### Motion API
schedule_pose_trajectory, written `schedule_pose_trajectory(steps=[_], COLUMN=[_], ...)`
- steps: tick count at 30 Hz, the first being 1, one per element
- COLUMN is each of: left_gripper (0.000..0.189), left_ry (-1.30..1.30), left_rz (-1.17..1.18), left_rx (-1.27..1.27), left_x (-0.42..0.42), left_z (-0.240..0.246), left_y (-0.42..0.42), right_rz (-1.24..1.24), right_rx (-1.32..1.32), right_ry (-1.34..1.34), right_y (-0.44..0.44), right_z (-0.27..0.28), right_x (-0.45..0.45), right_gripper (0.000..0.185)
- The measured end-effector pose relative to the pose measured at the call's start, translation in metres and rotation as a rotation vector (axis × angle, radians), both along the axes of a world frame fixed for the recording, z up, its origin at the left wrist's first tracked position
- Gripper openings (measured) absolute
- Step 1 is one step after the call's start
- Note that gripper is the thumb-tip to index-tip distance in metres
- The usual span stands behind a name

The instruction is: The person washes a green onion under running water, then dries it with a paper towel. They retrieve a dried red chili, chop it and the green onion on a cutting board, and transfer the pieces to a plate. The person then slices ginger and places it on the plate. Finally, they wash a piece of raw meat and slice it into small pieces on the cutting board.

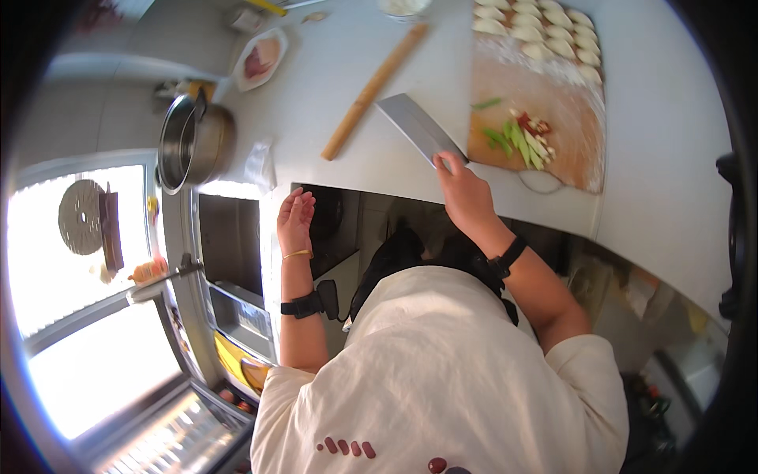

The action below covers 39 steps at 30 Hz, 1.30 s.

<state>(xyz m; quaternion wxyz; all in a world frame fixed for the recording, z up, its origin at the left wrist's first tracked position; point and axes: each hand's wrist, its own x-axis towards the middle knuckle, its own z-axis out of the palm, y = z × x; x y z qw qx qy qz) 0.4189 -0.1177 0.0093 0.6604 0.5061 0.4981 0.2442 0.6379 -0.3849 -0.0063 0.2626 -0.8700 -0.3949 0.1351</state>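
My right hand [465, 189] is at the counter's front edge, its fingers closed on the near end of a metal cleaver [420, 127] whose broad blade points up and left over the white counter. My left hand [296, 213] hangs just off the counter edge, fingers loosely curled, holding nothing. Right of the cleaver lies a wooden cutting board [568, 160] partly covered with plastic film. On it are sliced green pieces [521, 142], chopped red bits [533, 123] and small pale pieces. Rows of dumplings [533, 32] sit at its far end.
A wooden rolling pin [376, 92] lies left of the cleaver. Farther left are a white dish with raw meat [259, 59], a steel pot [198, 142] and a crumpled plastic bag [259, 165]. A bowl with white contents [405, 7] stands at the back. The counter edge [379, 195] runs before me.
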Motion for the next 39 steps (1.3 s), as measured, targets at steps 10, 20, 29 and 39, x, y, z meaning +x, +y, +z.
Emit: schedule_pose_trajectory(steps=[10,20,29,39], left_gripper=[0.026,0.025,0.020,0.016], left_ry=[-0.228,-0.166,-0.050,-0.574], left_rz=[0.037,0.657,1.491,2.157], left_rx=[0.049,0.160,0.084,0.242], left_x=[-0.101,-0.333,-0.441,-0.530], left_z=[-0.003,-0.008,-0.004,-0.043], left_y=[0.040,-0.051,-0.329,-0.525], right_rz=[0.036,0.237,0.802,1.726], right_rx=[-0.173,-0.438,-0.355,0.027], right_ry=[-0.235,-0.350,-0.479,-0.006], right_y=[0.037,0.058,0.146,0.083], right_z=[-0.038,-0.033,0.030,0.062], right_x=[-0.026,-0.012,-0.080,-0.381], right_gripper=[0.058,0.048,0.045,0.039])
